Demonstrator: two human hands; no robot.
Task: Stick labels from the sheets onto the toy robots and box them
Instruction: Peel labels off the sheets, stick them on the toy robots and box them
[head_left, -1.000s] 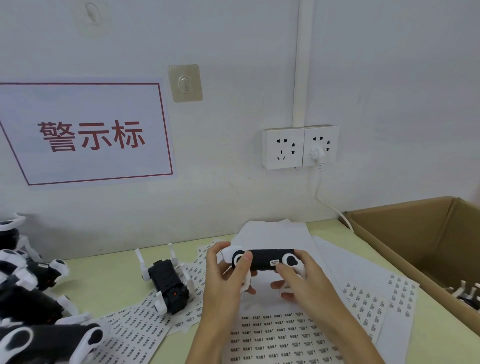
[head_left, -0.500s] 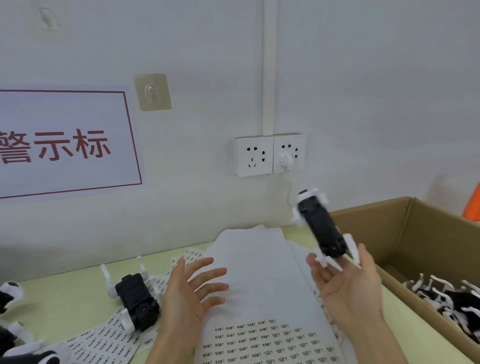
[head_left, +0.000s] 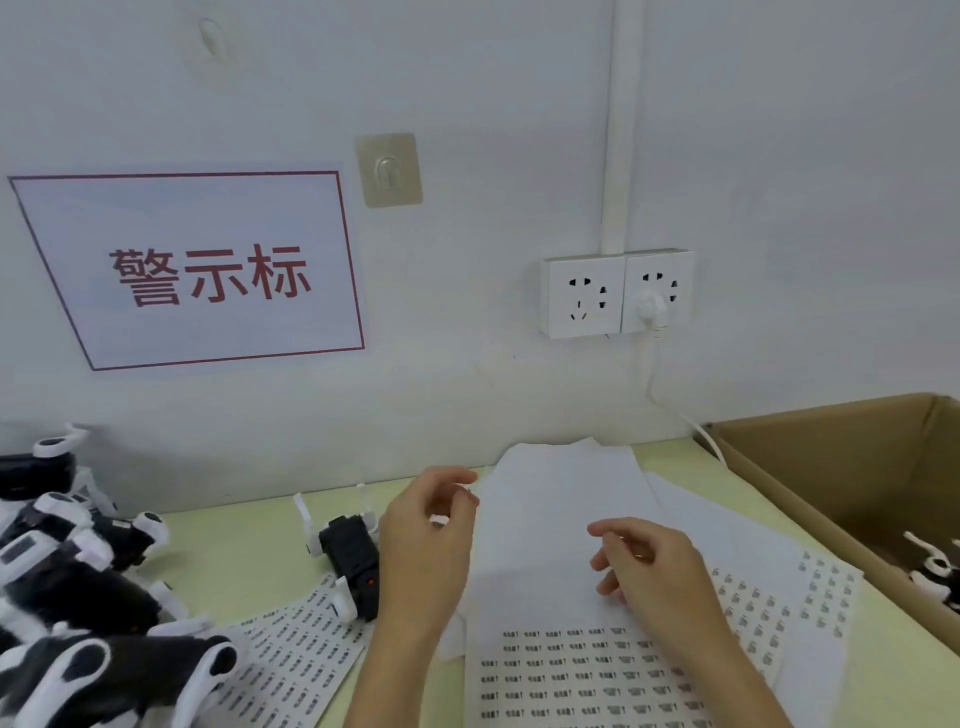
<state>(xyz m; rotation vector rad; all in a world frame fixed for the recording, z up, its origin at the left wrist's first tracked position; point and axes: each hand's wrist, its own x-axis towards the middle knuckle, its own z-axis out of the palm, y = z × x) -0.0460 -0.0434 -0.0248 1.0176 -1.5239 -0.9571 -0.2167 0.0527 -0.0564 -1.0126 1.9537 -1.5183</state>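
Observation:
Both hands hover empty over the label sheets. My left hand (head_left: 426, 545) has loosely curled fingers and sits just right of a black-and-white toy robot (head_left: 353, 564) lying on its back on the table. My right hand (head_left: 649, 566), also loosely curled, is above the blank upper part of the middle label sheet (head_left: 571, 670), whose lower part carries rows of small printed labels. More label sheets lie at the left (head_left: 291, 660) and at the right (head_left: 779, 608). A cardboard box (head_left: 831, 467) at the right holds toy robots (head_left: 935, 571) at the frame edge.
A pile of black-and-white toy robots (head_left: 62, 571) fills the left side of the table. On the wall behind are a red-lettered sign (head_left: 208, 270), a hook (head_left: 388, 169) and a double socket (head_left: 615, 291) with a white cable running down beside the box.
One second ago both hands held a toy robot. Then the right hand carried it toward the box and let it go. Now both hands are back over the sheets, empty.

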